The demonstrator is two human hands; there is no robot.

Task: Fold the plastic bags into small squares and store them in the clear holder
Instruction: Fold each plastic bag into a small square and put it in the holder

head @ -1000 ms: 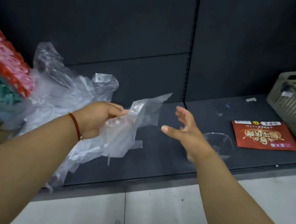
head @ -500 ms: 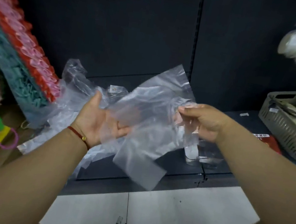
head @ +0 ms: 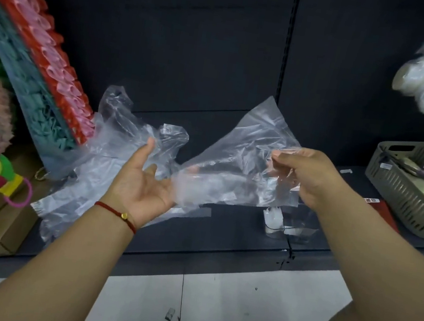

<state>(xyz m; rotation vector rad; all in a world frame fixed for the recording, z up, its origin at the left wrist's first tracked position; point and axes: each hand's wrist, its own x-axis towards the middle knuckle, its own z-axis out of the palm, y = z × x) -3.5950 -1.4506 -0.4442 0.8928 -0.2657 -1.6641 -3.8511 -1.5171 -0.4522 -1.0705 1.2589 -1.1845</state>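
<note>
Clear plastic bag (head: 243, 165) mid-frame: right hand (head: 311, 176) pinches one edge, flat-fingered left hand (head: 143, 185) supports beneath, likely spreading it for folding.

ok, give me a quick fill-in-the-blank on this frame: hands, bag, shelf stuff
1. The right hand pinches one end of the clear plastic bag, while the left hand lies ____ under the other end.
2. The red string bracelet sits on the ____ wrist.
3. The grey slatted basket stands at the ____ end of the dark shelf.
4. The pile of loose bags lies on the shelf to the ____ of the held bag.

Missing words: open; left; right; left
</note>
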